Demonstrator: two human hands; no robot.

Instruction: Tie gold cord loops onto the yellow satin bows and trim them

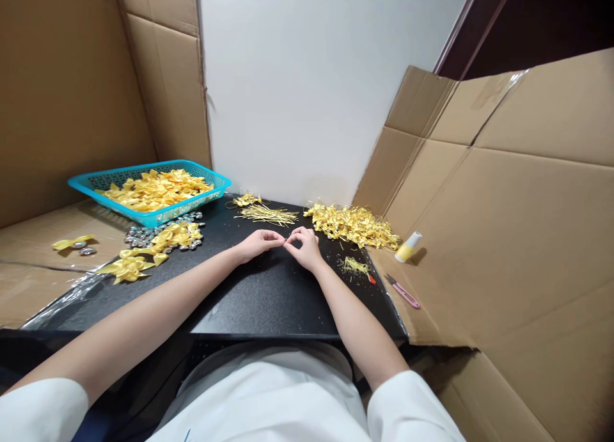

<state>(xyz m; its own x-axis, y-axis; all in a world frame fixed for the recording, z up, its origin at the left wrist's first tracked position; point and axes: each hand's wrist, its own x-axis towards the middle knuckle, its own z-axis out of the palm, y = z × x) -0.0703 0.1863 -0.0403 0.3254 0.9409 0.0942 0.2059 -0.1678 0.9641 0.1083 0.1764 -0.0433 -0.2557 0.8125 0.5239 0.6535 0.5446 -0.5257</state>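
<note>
Above the middle of the black table (268, 301), my left hand (259, 244) and my right hand (306, 247) meet at the fingertips. Both are closed in a pinch. Whatever lies between the fingers is too small to make out. Just beyond them is a bundle of thin gold strips (268, 215), with a few gold-tied pieces (247, 199) behind it. A large heap of small gold bows (352, 224) lies to the right of my right hand. Left of my left hand are loose yellow ribbon bows (175, 236) among shiny silver beads (144, 236).
A blue plastic basket (158, 219) full of yellow ribbon bows stands at the back left. On the right are pink thread snips (403, 292), a spool of yellow thread (408, 247) and yellow thread scraps (355, 265). Cardboard walls (518, 237) rise on both sides.
</note>
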